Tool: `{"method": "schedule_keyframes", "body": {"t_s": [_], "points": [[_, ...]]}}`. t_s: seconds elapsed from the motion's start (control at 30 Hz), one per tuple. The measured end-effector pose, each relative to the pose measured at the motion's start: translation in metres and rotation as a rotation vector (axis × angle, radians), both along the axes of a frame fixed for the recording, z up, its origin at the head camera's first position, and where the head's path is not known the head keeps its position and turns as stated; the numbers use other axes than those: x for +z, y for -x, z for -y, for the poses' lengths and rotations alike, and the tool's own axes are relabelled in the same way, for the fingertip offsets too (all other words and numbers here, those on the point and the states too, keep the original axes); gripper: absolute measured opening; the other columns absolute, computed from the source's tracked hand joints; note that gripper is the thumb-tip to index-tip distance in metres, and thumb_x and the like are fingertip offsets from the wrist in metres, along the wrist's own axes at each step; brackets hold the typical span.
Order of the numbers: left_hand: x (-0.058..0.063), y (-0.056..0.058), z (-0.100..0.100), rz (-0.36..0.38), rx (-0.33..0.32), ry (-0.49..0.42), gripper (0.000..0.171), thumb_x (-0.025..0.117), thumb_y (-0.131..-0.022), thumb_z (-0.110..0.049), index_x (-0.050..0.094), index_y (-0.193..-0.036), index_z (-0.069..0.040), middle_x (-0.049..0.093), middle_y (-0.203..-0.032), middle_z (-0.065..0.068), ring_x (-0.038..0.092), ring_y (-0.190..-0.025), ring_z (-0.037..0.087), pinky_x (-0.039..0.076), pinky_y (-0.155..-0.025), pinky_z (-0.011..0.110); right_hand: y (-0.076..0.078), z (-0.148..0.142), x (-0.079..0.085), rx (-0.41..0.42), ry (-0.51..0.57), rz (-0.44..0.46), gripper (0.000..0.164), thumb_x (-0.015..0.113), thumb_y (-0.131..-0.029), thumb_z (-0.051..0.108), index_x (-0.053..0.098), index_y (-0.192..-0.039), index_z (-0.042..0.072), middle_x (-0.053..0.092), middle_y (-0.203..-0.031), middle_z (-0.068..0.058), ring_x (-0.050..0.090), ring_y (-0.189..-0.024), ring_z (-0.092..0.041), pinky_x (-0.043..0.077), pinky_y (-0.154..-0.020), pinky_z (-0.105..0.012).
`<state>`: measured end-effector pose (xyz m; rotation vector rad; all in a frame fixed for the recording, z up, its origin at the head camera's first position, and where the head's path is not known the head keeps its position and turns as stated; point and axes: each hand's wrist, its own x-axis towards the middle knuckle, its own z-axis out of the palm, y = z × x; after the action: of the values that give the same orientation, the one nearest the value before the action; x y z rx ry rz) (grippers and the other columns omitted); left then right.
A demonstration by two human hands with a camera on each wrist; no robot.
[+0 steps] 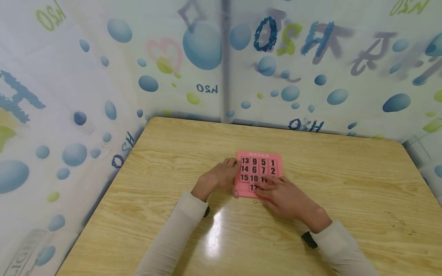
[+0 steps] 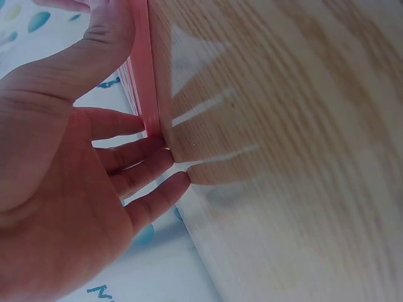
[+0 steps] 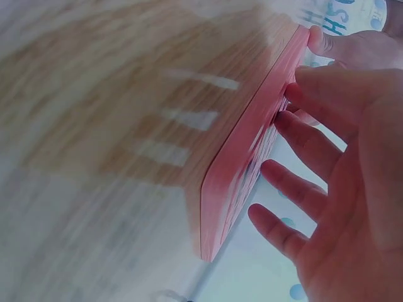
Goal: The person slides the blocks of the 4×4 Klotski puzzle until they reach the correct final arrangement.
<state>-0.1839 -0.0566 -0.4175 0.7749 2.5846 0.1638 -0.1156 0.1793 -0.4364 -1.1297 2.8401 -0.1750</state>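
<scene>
The table (image 1: 345,168) in front of me was yellow wood with wavy lines, and a bright shine (image 1: 214,234) lay on it near my left arm. Behind it stood pale walls (image 1: 165,23) with blue and green bubbles and big letters, and a grey strip (image 1: 225,57) ran down the back one. My pink number board (image 1: 245,188) lay flat on the table, between my hands. My left hand (image 1: 221,174) was at its left side, fingers apart, thumb by the near corner. My right hand (image 1: 283,193) was over the near right part, fingers spread above the number tiles (image 1: 254,170) and hiding some; I can't tell which fingertips touched. A gap sat beside the 12. My light sleeves (image 1: 179,226) came in from the front.
</scene>
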Motion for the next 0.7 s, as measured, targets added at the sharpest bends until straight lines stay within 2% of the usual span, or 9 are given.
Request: {"method": "schedule_keyframes", "body": {"t_s": [0.17,0.43,0.7], "points": [[0.000,0.000,0.000,0.001,-0.001,-0.006,0.117,0.083,-0.074,-0.047,0.015,-0.159,-0.005,0.023,-0.161,0.014,0.023,-0.149,0.029,0.026,-0.122,0.041,0.001,0.001,0.003,0.007,0.005,-0.006,0.039,0.055,-0.101,0.034,0.062,-0.137,0.022,0.056,-0.144,0.001,0.045,-0.137,-0.034,0.036,-0.110,-0.062],[0.000,0.000,0.000,0.005,0.003,-0.003,0.117,0.084,-0.074,-0.047,0.016,-0.159,-0.005,0.023,-0.161,0.014,0.023,-0.148,0.029,0.028,-0.121,0.042,0.007,0.019,0.000,-0.002,0.036,-0.071,0.046,0.055,-0.100,0.037,0.057,-0.142,0.019,0.053,-0.147,-0.001,0.044,-0.138,-0.036,0.036,-0.112,-0.059],[-0.001,0.001,-0.001,-0.014,-0.011,0.000,0.115,0.083,-0.074,-0.048,0.019,-0.158,-0.004,0.027,-0.159,0.015,0.027,-0.146,0.028,0.032,-0.119,0.041,0.013,0.036,-0.001,-0.044,-0.001,-0.045,0.048,0.052,-0.102,0.040,0.056,-0.143,0.015,0.052,-0.149,-0.003,0.042,-0.140,-0.036,0.034,-0.113,-0.060]]}}
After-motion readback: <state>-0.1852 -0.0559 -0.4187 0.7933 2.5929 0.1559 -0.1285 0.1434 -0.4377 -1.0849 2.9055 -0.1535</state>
